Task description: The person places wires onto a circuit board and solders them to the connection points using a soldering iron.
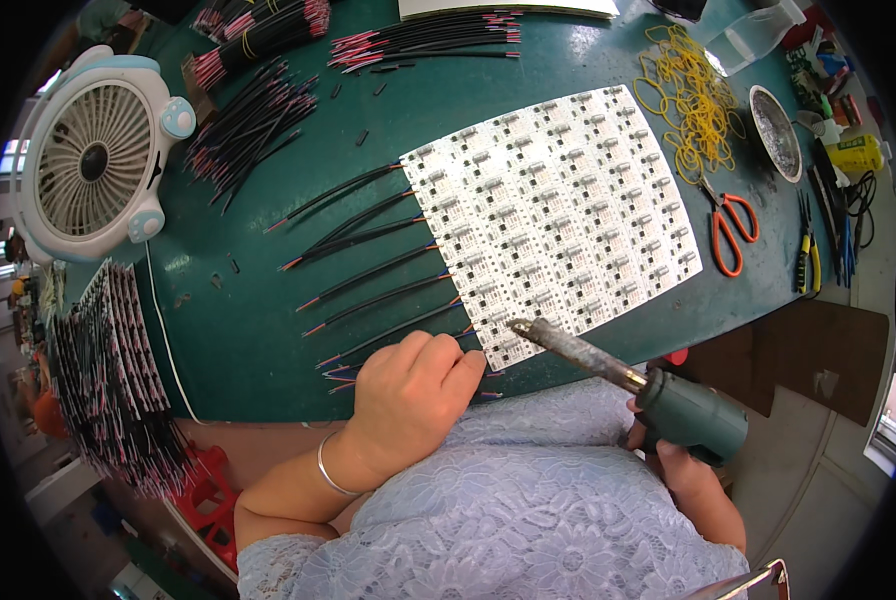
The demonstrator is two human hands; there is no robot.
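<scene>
A white circuit board panel [568, 215] with rows of small parts lies on the green table. Several black two-core wires [363, 250] run from its left edge. My left hand [418, 385] is closed at the panel's near left corner, fingers curled down. Wire ends show on the left of this hand; what its fingertips pinch is hidden. My right hand [658, 450] grips a dark green soldering iron [693, 415], partly hidden behind its body. The iron's thick, darkened tip points left over the panel's near edge, but I cannot tell whether it touches.
Bundles of black wires [253, 125] lie at the far left near a white fan [93, 160]. Finished-looking wired strips [113, 390] hang at the left edge. Yellow rubber bands [683, 95], orange-handled scissors [733, 230], a metal bowl [774, 135] and yellow-handled pliers [808, 250] lie right.
</scene>
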